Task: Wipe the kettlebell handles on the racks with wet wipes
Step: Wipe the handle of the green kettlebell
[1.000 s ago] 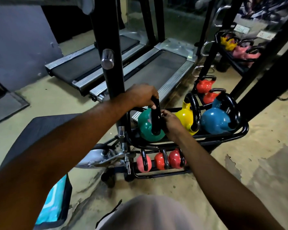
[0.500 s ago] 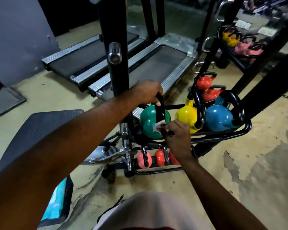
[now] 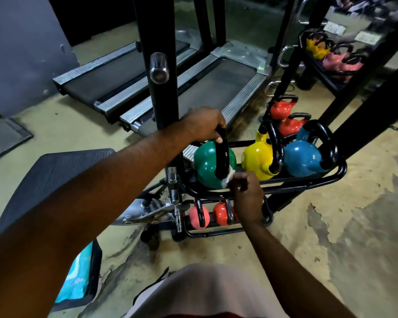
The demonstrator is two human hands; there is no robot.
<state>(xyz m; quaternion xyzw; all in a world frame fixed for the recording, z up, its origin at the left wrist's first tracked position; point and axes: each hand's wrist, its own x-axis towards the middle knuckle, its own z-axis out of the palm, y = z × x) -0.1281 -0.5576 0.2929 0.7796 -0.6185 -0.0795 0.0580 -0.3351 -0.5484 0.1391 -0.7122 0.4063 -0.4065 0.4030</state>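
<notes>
The fingers (image 3: 238,180) of the right hand (image 3: 247,193) pinch a white wet wipe (image 3: 229,176) against the lower part of the black handle (image 3: 223,154) of the green kettlebell (image 3: 205,166). The left hand (image 3: 205,123) is clenched round the top of that handle. The green kettlebell sits at the left end of the rack (image 3: 308,180), on its upper shelf. A yellow kettlebell (image 3: 255,159) and a blue kettlebell (image 3: 301,158) stand to its right.

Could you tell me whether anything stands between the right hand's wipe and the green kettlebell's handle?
Nothing visible does. The right hand pinches the wipe right at the lower end of the black handle of the green kettlebell. Only the left hand, gripping the top of that handle, covers the part under it.
</notes>
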